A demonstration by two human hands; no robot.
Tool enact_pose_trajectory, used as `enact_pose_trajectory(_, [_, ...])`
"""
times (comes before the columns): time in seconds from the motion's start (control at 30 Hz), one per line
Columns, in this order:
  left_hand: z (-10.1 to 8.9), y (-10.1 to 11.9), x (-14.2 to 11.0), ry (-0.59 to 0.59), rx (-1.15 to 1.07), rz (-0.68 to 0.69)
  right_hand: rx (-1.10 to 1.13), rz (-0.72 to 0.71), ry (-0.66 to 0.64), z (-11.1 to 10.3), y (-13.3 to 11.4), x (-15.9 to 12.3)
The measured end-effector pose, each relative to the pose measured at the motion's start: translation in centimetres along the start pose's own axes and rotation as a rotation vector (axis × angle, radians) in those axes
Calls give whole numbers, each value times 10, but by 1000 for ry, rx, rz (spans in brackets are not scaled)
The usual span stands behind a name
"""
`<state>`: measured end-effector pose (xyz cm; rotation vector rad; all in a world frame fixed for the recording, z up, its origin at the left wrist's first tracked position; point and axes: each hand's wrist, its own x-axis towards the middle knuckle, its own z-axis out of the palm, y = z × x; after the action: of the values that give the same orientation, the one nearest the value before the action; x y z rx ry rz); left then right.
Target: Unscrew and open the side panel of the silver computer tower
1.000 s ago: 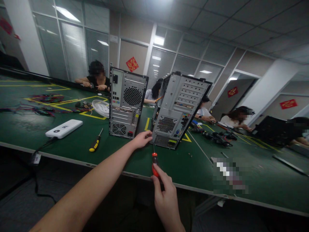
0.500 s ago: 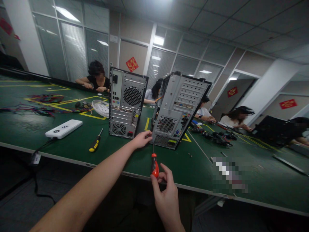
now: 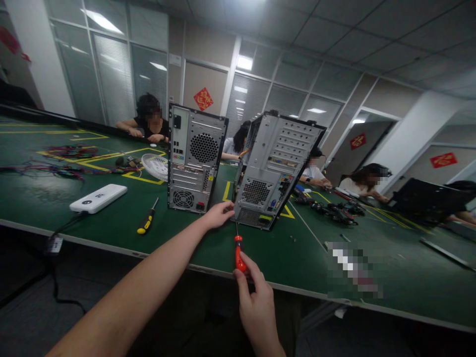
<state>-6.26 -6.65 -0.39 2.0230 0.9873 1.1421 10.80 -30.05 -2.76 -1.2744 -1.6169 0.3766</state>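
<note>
Two computer tower cases stand with their back panels toward me, the left one upright and the right one tilted. At the right case's lower left corner, the fingers of my left hand are bent together against its edge. What lies between them is mostly hidden. My right hand grips the butt of a red-and-black screwdriver between thumb and fingers. Its shaft points up at the bottom edge of the right case, just below my left fingertips. Whether the tip sits in a screw cannot be seen.
A yellow-and-black screwdriver and a white power bank lie on the green table at left. Small screws rest right of the tilted case. Behind are a white round tray, cable bundles and several people working.
The red screwdriver's handle has turned and shifted slightly right. My right forefinger has closed onto the handle. My left hand and both cases stay put.
</note>
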Motion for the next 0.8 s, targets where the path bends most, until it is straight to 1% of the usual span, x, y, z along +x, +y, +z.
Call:
enact_pose_trajectory(0.27, [1,-2,1,0,-18,-2,-45,-59,-32,-2,-2,1])
enact_pose_trajectory(0.33, [0,-1,0,-3,-23,0,-38,-48,-22,-1,-2,0])
enact_pose_trajectory(0.47, [0,0,0,2,-14,-3,11,33,27,3,0,-1])
enact_pose_trajectory(0.57, [0,-2,0,7,-13,-1,50,73,0,4,1,-1])
enact_pose_trajectory(0.67, [1,-2,0,4,-22,5,65,80,-27,4,2,-2])
enact_pose_trajectory(0.8, [-1,1,-1,-1,-10,4,58,52,-36,2,3,-2])
